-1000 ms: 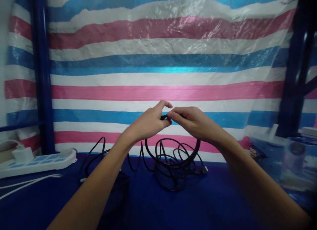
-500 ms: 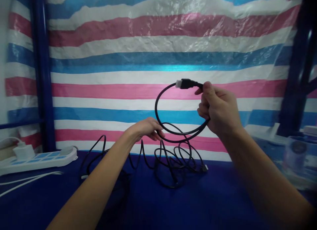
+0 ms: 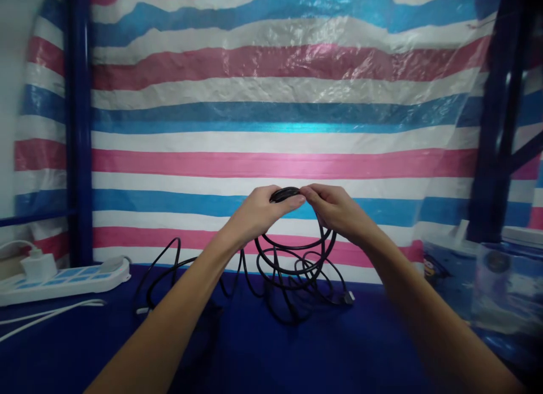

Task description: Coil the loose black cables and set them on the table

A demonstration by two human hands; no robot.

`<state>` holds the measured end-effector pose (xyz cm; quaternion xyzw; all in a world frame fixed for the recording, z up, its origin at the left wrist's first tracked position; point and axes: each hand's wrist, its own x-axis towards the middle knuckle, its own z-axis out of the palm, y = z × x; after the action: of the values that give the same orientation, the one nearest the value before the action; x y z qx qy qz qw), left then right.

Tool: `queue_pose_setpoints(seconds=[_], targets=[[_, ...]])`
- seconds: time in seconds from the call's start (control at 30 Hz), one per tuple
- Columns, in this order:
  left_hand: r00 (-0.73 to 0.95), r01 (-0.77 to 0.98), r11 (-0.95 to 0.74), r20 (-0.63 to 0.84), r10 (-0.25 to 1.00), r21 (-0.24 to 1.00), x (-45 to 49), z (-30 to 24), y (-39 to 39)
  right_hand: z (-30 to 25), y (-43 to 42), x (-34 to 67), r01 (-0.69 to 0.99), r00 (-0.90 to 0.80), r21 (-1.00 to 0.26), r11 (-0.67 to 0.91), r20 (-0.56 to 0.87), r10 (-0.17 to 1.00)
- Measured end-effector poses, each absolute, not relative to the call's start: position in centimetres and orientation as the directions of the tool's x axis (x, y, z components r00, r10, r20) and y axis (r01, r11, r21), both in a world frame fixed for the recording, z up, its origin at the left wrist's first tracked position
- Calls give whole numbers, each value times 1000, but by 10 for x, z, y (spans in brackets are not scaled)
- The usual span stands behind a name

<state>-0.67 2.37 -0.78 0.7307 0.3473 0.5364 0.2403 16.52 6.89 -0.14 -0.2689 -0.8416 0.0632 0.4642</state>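
A black cable (image 3: 317, 268) hangs in loops beneath my two hands, which meet in the middle of the view. My left hand (image 3: 265, 209) is closed round the gathered top of the coil, thumb lying along it. Close against it, my right hand (image 3: 328, 204) pinches the same cable, fingertips nearly touching the left thumb. The cable's plug held up earlier is hidden by the hands. Behind and below, more black cable lies tangled on the dark blue surface (image 3: 339, 348). One flat plug (image 3: 348, 297) shows at the tangle's right end.
A white power strip (image 3: 85, 285) with a plugged-in adapter (image 3: 39, 266) stands at left, white cords (image 3: 55, 311) before it. A clear plastic container (image 3: 507, 286) is at right. Striped plastic sheeting (image 3: 275, 162) hangs behind, between dark blue posts (image 3: 80, 128).
My right hand has come down and left to meet my left hand, which has risen slightly and closed on the coil. The raised plug is no longer visible.
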Motion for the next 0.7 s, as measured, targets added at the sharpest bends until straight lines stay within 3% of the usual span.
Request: queue_pose_setpoints(seconds=[0.07, 0.17, 0.23, 0.27, 0.37, 0.43, 0.57, 0.7], targets=[[123, 361, -665, 673, 729, 654, -2, -10, 24, 0, 69, 165, 515, -449, -211, 831, 759, 472], [74, 394, -659, 693, 717, 640, -2, -10, 25, 1, 66, 164, 676, -480, 22, 736, 771, 418], [55, 393, -663, 703, 709, 638, -4, -9, 25, 1, 62, 164, 683, -496, 90, 724, 785, 371], [43, 391, -668, 712, 701, 633, -4, -8, 24, 1, 59, 163, 650, -494, 46, 759, 784, 376], [5, 371, -697, 749, 662, 614, -4, -5, 21, 0, 53, 158, 417, -450, -298, 858, 753, 480], [-13, 297, -707, 743, 669, 642, -3, -3, 18, 0, 52, 155, 280, -400, -431, 858, 760, 512], [-117, 116, -658, 668, 735, 744, -9, -4, 24, 2, 58, 156, 169, -192, -470, 866, 847, 497], [-124, 304, -329, 379, 917, 894, -24, -22, 45, 6, 63, 166, -72, 24, -511, 857, 858, 513]])
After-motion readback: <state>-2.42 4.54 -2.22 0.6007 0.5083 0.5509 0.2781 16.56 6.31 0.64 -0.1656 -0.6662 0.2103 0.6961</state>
